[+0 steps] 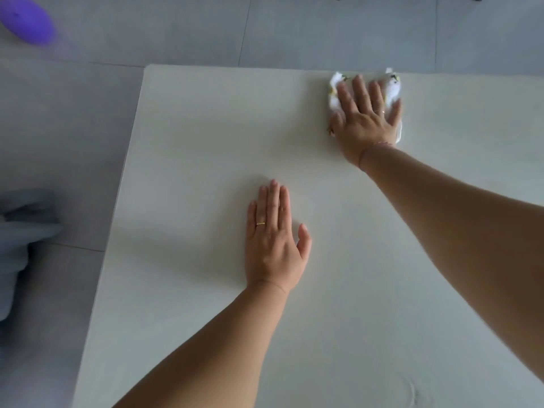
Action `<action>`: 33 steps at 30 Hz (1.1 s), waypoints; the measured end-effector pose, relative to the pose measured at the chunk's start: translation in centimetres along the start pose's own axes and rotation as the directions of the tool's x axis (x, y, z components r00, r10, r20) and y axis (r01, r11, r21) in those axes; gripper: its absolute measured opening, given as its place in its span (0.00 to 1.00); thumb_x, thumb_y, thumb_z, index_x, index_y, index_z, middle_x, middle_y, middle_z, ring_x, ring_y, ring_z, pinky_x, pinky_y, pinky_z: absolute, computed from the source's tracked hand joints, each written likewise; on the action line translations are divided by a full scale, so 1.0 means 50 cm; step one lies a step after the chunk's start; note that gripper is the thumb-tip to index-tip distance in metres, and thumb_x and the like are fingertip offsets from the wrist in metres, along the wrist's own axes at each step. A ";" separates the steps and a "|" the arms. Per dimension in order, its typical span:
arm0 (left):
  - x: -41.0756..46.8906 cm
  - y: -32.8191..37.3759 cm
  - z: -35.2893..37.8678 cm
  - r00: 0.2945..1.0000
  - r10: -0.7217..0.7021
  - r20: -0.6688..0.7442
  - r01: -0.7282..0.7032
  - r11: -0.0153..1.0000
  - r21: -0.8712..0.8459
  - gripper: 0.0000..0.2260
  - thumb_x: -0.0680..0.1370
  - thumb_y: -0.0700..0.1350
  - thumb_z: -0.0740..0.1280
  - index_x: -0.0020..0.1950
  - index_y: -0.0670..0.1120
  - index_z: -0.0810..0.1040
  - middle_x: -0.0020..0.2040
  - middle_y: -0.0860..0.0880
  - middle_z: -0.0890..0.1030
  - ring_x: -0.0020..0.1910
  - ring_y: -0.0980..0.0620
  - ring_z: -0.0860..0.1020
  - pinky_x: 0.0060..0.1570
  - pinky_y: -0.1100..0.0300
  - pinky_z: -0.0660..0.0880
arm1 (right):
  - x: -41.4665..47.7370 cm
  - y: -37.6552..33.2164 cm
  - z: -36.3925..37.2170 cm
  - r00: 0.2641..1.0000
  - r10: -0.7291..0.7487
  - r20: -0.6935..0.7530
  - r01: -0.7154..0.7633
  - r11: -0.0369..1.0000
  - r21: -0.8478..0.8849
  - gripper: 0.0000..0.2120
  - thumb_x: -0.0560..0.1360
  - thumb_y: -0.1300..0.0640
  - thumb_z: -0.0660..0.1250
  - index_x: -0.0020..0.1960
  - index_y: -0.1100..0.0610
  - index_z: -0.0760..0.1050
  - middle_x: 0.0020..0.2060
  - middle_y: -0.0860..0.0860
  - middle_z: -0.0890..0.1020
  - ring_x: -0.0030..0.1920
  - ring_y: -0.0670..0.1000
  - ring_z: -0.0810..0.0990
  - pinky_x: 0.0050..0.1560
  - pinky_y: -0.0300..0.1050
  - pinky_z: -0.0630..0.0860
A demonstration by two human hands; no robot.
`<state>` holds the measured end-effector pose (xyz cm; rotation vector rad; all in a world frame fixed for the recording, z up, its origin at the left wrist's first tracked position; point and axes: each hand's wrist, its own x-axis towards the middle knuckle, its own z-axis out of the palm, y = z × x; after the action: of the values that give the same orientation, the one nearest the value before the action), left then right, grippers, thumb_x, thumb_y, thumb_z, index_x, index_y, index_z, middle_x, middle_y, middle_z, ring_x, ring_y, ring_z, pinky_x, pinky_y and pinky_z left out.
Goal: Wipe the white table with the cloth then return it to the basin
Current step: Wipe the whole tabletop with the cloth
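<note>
White desk (206, 142) over grey tiled floor (73, 128). Cloth (393, 88), white, bunched near the desk's far edge. Right hand (365, 119) presses flat on the cloth, fingers straight and spread. Left hand (273, 237) lies flat on bare desk nearer the person, released, ring (260, 223) on one finger. Purple blurred object (28, 20) on floor, upper left.

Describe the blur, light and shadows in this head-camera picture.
Head view: the purple shape in the top left corner and the grey shape at the left edge are smeared; the left hand, the right hand and the cloth look fairly sharp; light is soft, with faint shadows on the white table and no hard glare.
</note>
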<state>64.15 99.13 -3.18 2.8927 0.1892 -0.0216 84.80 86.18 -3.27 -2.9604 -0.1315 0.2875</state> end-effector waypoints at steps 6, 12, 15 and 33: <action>-0.001 0.004 -0.002 1.000 -0.001 -0.007 0.001 1.000 0.012 0.29 0.75 0.50 0.55 0.74 0.39 0.62 0.75 0.42 0.62 0.75 0.43 0.61 0.73 0.49 0.58 | -0.050 -0.162 0.033 0.961 -0.274 0.027 0.273 0.962 0.019 0.26 0.79 0.43 0.46 0.76 0.44 0.45 0.77 0.46 0.45 0.76 0.53 0.41 0.69 0.64 0.34; -0.001 -0.001 -0.001 1.000 0.006 0.006 -0.006 1.000 0.021 0.30 0.75 0.50 0.56 0.74 0.39 0.62 0.76 0.42 0.61 0.75 0.43 0.60 0.73 0.48 0.56 | 0.061 -0.031 -0.011 0.978 -0.208 -0.023 0.207 0.978 -0.019 0.25 0.80 0.44 0.45 0.76 0.44 0.48 0.77 0.47 0.49 0.76 0.51 0.45 0.71 0.63 0.40; 0.000 0.000 -0.001 1.000 0.008 0.005 -0.009 1.000 0.023 0.30 0.75 0.50 0.56 0.74 0.38 0.63 0.75 0.42 0.62 0.75 0.44 0.60 0.73 0.48 0.56 | 0.091 -0.041 -0.014 0.973 0.230 -0.037 -0.226 0.970 0.085 0.26 0.79 0.44 0.44 0.76 0.45 0.46 0.77 0.49 0.47 0.76 0.54 0.42 0.71 0.64 0.36; -0.002 0.006 -0.010 1.000 0.015 0.023 -0.016 0.999 0.049 0.29 0.74 0.50 0.56 0.73 0.37 0.64 0.75 0.40 0.63 0.74 0.42 0.61 0.72 0.48 0.57 | 0.025 0.087 -0.054 0.954 0.287 -0.088 -0.210 0.848 0.487 0.26 0.80 0.45 0.44 0.77 0.50 0.47 0.77 0.52 0.49 0.76 0.55 0.44 0.71 0.57 0.37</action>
<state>64.08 98.94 -2.63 2.9414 0.1637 -0.0576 86.86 81.63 -1.62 -2.4891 0.3072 0.0931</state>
